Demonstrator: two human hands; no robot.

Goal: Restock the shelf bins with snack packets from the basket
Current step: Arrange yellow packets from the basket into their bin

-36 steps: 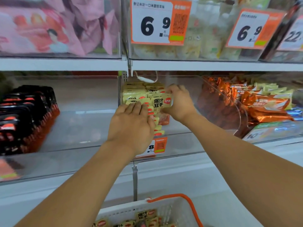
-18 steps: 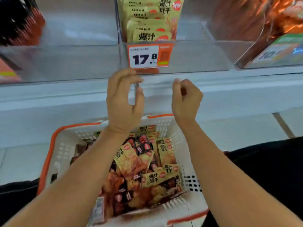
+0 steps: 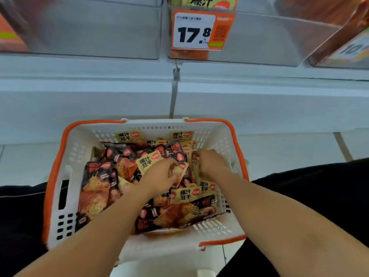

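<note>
A white basket with an orange rim (image 3: pixel 53 176) sits in front of me, filled with several yellow snack packets (image 3: pixel 148 161) and dark red-black packets (image 3: pixel 97 176). Both hands are down inside it. My left hand (image 3: pixel 159 177) curls its fingers round a yellow packet near the middle of the pile. My right hand (image 3: pixel 212 161) digs into the yellow packets by the basket's right wall, fingers curled on one. Above, the clear shelf bin (image 3: pixel 259 37) holds yellow packets (image 3: pixel 209 2) at its top edge, mostly cut off by the frame.
An orange price tag reading 17.8 (image 3: pixel 201 31) hangs on the bin's front. A clear bin (image 3: pixel 89 29) stands to its left, and another with orange packets (image 3: pixel 347 43) to the right. The white shelf base (image 3: pixel 259 100) runs behind the basket.
My hands left the yellow packets in the shelf bin, dropped past the price tag and went into the basket. My view tilted down from the shelf to the basket.
</note>
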